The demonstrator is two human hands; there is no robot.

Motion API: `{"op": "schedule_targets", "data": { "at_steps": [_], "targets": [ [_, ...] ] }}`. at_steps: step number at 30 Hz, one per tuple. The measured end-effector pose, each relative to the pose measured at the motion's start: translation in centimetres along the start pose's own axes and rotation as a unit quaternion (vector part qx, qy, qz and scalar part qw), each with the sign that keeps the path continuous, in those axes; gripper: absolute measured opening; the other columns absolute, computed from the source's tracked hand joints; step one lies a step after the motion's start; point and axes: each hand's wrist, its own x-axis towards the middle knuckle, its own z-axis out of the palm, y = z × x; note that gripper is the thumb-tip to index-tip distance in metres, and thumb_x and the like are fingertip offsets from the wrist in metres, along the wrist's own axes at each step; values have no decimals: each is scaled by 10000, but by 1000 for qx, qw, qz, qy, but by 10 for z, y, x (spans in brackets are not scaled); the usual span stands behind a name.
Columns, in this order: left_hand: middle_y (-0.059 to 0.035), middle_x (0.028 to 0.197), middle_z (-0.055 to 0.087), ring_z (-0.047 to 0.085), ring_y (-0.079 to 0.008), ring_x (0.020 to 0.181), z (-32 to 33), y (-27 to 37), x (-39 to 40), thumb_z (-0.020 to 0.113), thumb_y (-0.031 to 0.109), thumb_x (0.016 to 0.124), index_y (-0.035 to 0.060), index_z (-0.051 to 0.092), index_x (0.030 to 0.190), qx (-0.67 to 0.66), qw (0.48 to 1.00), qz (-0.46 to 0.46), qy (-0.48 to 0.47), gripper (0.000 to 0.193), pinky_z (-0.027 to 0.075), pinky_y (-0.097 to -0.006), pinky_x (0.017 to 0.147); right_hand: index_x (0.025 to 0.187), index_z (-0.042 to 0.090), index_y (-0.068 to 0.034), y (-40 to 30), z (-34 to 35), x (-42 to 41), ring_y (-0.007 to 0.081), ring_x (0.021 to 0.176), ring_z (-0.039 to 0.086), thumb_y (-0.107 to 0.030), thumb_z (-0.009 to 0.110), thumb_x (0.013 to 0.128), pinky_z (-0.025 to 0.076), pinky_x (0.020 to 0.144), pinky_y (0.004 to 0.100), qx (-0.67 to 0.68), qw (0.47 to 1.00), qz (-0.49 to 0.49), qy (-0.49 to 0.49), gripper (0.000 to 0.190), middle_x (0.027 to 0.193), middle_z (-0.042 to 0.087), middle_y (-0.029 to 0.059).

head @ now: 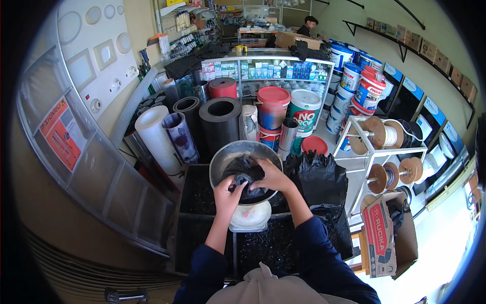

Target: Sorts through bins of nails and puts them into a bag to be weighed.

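Observation:
A round metal bowl point(219, 161) rests on a white weighing scale point(250, 216) in front of me. Inside the bowl is a black plastic bag point(239, 165), its gathered top bunched up. My left hand point(229, 193) pinches that gathered part between thumb and fingers. From the right, my right hand point(271, 176) curls around the bag, thumb near the bunched plastic. What the bag contains is hidden. A stack of black plastic bags point(317, 178) lies just right of the bowl.
Under the scale is a divided black bin point(205, 239) holding small dark pieces. An aluminium ladder point(114, 190) leans at left. Rolled sheets point(220, 117) and paint buckets point(305, 110) stand beyond. Cable spools on a white rack point(366, 152) and a cardboard box point(383, 239) are at right. A person point(308, 26) is far back.

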Motion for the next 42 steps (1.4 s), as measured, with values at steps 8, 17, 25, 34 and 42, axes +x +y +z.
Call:
{"op": "schedule_targets", "data": {
  "at_steps": [8, 17, 25, 34, 42],
  "targets": [
    [-138, 1091, 507, 461, -194, 1056, -7, -14, 3, 464, 78, 844, -20, 457, 1082, -213, 975, -67, 14, 258, 318, -278, 912, 689, 558, 19, -19, 45, 5, 332, 728, 531, -120, 641, 633, 417, 673, 377, -33, 956, 34, 290, 172, 718, 568, 154],
    [-145, 1349, 212, 178, -219, 1260, -7, -22, -11, 345, 254, 888, 4, 234, 1280, -257, 956, -140, 27, 478, 124, -333, 1015, 584, 453, 38, -43, 12, 50, 369, 596, 503, -19, 572, 628, 392, 528, 416, -57, 914, 40, 399, 139, 612, 490, 193],
    [-81, 1332, 262, 290, -209, 1190, 6, 24, -19, 259, 459, 864, 57, 237, 1290, -457, 866, -190, 74, 586, 177, -349, 976, 719, 578, 28, -107, -51, 25, 230, 554, 558, 22, 592, 658, 407, 516, 270, 9, 911, -32, 412, 63, 629, 557, 137],
    [-28, 1319, 296, 217, -211, 1248, 78, 67, -144, 282, 450, 847, 145, 221, 1312, -679, 685, -236, -123, 560, 140, -380, 1023, 684, 545, 27, -138, -77, -102, 294, 566, 518, 16, 577, 638, 395, 506, 302, 50, 947, -30, 315, 57, 626, 516, 150],
    [-94, 1193, 367, 367, -232, 1073, 108, 102, -226, 340, 429, 859, 84, 330, 1213, -418, 727, -455, -299, 494, 311, -368, 858, 637, 491, 37, -130, -73, -214, 347, 542, 454, -82, 631, 679, 369, 484, 327, 129, 953, 132, 239, 188, 579, 461, 168]
  ]
}}
